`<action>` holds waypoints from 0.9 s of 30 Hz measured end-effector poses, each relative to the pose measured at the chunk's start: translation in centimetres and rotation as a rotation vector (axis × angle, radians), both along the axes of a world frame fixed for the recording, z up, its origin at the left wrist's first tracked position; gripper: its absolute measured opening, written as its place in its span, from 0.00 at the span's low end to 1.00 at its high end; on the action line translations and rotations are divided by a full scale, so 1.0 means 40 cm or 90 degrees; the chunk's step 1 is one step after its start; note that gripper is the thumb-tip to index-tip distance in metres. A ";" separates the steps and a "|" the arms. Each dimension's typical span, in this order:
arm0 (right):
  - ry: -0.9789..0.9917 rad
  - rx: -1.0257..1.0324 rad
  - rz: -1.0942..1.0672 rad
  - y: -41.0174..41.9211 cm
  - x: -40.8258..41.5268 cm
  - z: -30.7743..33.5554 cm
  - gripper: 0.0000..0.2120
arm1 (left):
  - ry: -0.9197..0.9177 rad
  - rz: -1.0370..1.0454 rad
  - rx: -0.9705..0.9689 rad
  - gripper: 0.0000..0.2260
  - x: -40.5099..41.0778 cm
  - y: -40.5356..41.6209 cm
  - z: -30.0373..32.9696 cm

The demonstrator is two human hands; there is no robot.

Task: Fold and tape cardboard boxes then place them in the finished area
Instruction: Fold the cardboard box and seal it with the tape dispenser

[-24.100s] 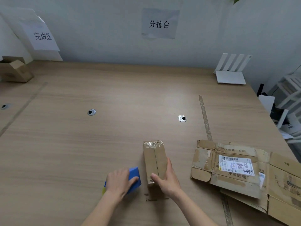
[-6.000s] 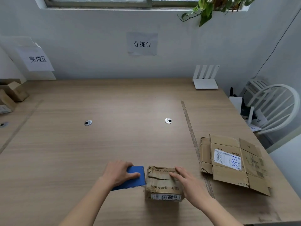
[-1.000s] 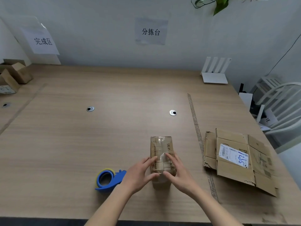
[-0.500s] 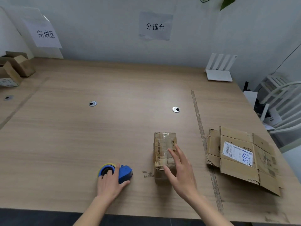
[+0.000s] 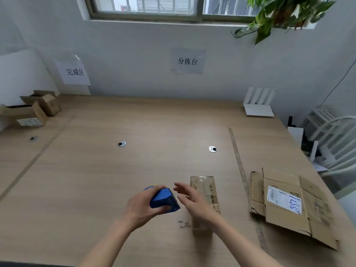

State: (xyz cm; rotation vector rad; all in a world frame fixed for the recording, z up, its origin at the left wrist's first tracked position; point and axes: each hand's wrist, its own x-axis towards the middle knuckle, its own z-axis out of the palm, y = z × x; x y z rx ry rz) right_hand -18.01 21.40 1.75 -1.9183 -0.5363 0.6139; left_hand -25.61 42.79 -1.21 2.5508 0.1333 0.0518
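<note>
Cardboard, worn and creased, makes up the small box (image 5: 204, 191) that stands on the table (image 5: 96, 180) at lower centre of the frame, long side running away from the viewer, clear tape already glinting across its top. Left hand (image 5: 143, 206) grips a blue tape dispenser (image 5: 163, 199), fingers curled round its body and the toothed edge turned toward the box; whether it hangs just above the table or rests on it I cannot tell. Right hand (image 5: 194, 201) hovers between dispenser and box with fingers spread and relaxed, holding nothing, its palm covering the near part of the box, and contact with the cardboard cannot be made out. Judging by the look, the box is light and probably empty, fairly stiff along its edges yet soft in the panels, so it would slide or dent under a hard pull of tape; the best hold seems to be flat on top or across both long sides, near the end away from the tape. At lower right a flattened carton (image 5: 285, 205) with a white label lies untouched, well apart from the box. Upper left, finished boxes (image 5: 32, 108) sit under a paper sign (image 5: 75, 71)
</note>
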 end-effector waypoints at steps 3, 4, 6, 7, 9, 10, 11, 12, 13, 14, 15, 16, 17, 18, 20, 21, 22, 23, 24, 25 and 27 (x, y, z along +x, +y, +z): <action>-0.004 0.035 -0.012 0.024 0.013 0.077 0.15 | -0.048 -0.031 0.014 0.23 0.014 0.006 0.092; -0.017 0.043 -0.017 0.027 0.019 0.101 0.13 | -0.060 -0.043 0.020 0.23 0.016 0.007 0.119; -0.051 0.045 -0.030 0.027 0.028 0.145 0.11 | -0.077 -0.070 0.025 0.23 0.017 0.009 0.164; -0.063 0.044 -0.033 0.027 0.031 0.164 0.10 | -0.084 -0.080 0.027 0.22 0.018 0.009 0.184; -0.072 0.041 -0.029 0.025 0.036 0.194 0.09 | -0.094 -0.086 0.026 0.21 0.020 0.009 0.214; -0.074 0.040 -0.026 0.022 0.036 0.206 0.10 | -0.098 -0.087 0.029 0.21 0.022 0.008 0.226; -0.076 0.039 -0.025 0.019 0.035 0.215 0.10 | -0.101 -0.088 0.035 0.21 0.024 0.007 0.235; -0.078 0.040 -0.025 0.015 0.034 0.222 0.10 | -0.103 -0.091 0.041 0.21 0.026 0.005 0.243; -0.079 0.039 -0.027 0.010 0.034 0.228 0.11 | -0.104 -0.097 0.045 0.21 0.030 0.002 0.249; -0.075 0.038 -0.035 0.005 0.034 0.231 0.11 | -0.103 -0.105 0.048 0.21 0.033 0.000 0.254; -0.067 0.040 -0.047 0.000 0.035 0.232 0.11 | -0.103 -0.113 0.050 0.22 0.036 -0.003 0.256; -0.054 0.045 -0.060 -0.006 0.036 0.231 0.12 | -0.102 -0.119 0.052 0.23 0.039 -0.004 0.258; -0.033 0.052 -0.074 -0.011 0.037 0.228 0.12 | -0.099 -0.125 0.055 0.24 0.042 -0.005 0.258; -0.006 0.059 -0.084 -0.020 0.038 0.227 0.12 | -0.097 -0.130 0.059 0.24 0.046 -0.007 0.258; 0.040 0.069 -0.079 -0.036 0.036 0.221 0.11 | -0.093 -0.137 0.072 0.24 0.051 -0.009 0.259; 0.039 0.065 -0.078 -0.046 0.036 0.215 0.11 | -0.090 -0.143 0.079 0.23 0.054 -0.014 0.261; 0.022 0.056 -0.085 -0.054 0.037 0.210 0.11 | -0.085 -0.150 0.086 0.23 0.057 -0.019 0.264; -0.002 0.048 -0.106 -0.060 0.039 0.204 0.09 | -0.077 -0.157 0.092 0.22 0.060 -0.026 0.265; -0.022 0.043 -0.137 -0.065 0.041 0.196 0.07 | -0.065 -0.166 0.098 0.22 0.065 -0.035 0.266; -0.032 0.040 -0.167 -0.069 0.041 0.186 0.06 | -0.049 -0.175 0.105 0.22 0.069 -0.046 0.265; -0.025 0.023 -0.184 -0.078 0.033 0.166 0.04 | -0.009 -0.184 0.116 0.24 0.076 -0.069 0.256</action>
